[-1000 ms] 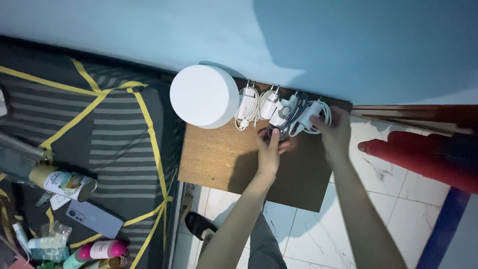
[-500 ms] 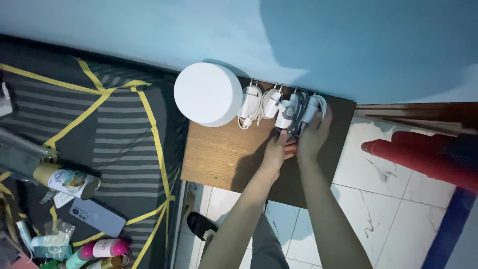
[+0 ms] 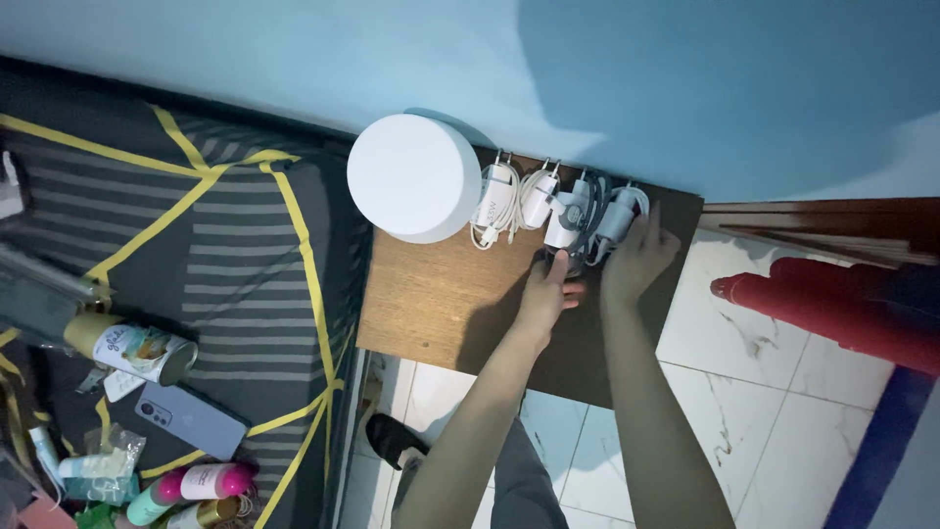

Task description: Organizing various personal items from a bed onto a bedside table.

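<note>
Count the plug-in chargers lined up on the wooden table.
4, in a row along the wall edge: first charger beside the white round lamp, second charger, third charger, fourth charger by the right hand.

A labelled tan can (image 3: pixel 127 350) lies beside pink-and-white bottles (image 3: pixel 191 487) on bedding.

- The back of the small brown wooden table (image 3: pixel 431 304) is crowded: a white round cylindrical device (image 3: pixel 414 177) sits at its left rear, touching a row of white plug chargers wound in cables (image 3: pixel 558 208) along the pale blue wall (image 3: pixel 294 59).
- The left hand (image 3: pixel 545 294) and right hand (image 3: pixel 636 260) fill the right rear.
- The bare wood in front of the device is open.
</note>
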